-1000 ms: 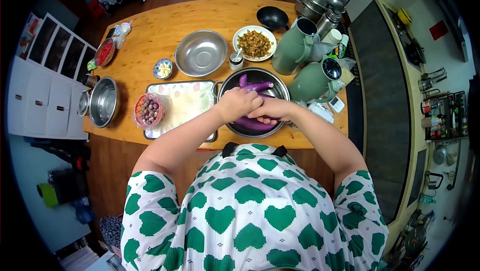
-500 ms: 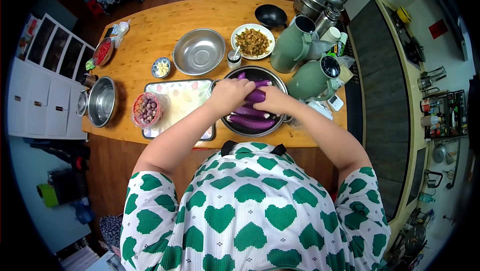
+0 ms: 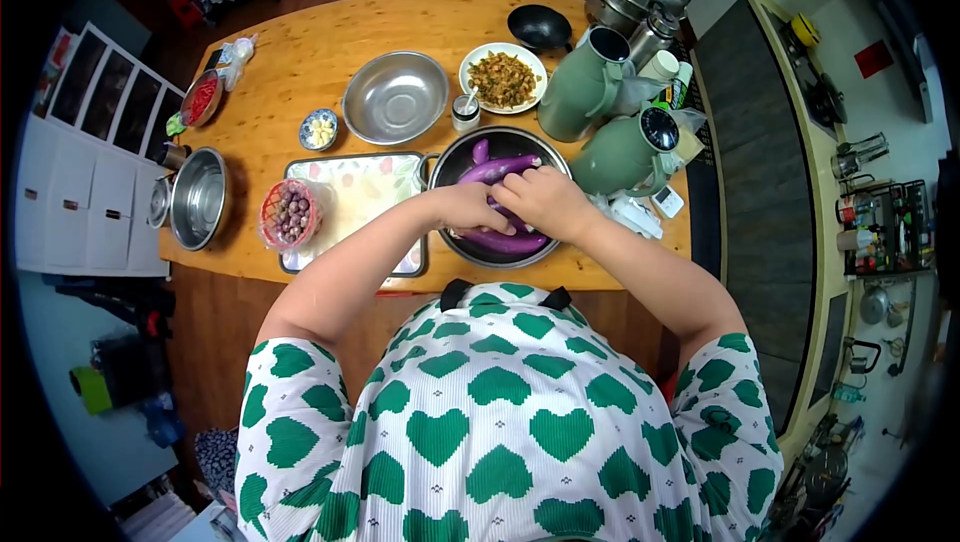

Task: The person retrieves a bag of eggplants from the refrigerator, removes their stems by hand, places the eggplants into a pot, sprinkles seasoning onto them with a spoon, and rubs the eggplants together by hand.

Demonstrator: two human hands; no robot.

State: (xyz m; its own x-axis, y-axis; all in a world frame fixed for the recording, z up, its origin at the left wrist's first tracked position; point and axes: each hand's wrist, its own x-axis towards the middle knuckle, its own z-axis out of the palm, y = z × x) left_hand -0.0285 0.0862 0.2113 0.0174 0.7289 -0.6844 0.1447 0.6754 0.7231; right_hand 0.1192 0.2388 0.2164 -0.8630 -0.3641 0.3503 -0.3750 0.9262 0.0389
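Note:
Several purple eggplants (image 3: 497, 170) lie in a dark round metal pan (image 3: 502, 261) near the table's front edge. My left hand (image 3: 472, 210) reaches in over the pan's left side, its fingers curled on an eggplant in the middle. From the right, my right hand (image 3: 545, 204) closes on the same eggplant, close to the left fingertips. Both hands cover much of it. One eggplant lies behind my hands and another, the front eggplant (image 3: 508, 242), shows below them.
Left of the pan is a patterned cutting board (image 3: 368, 204) with a red basket of small purple bulbs (image 3: 291, 212). Behind stand a steel basin (image 3: 396, 99), a small jar (image 3: 466, 114) and a plate of chopped food (image 3: 503, 79). Green thermos jugs (image 3: 622, 157) stand right.
Both hands have moved toward the front of the pan. My left hand has come down from the rear eggplants, which now show more fully.

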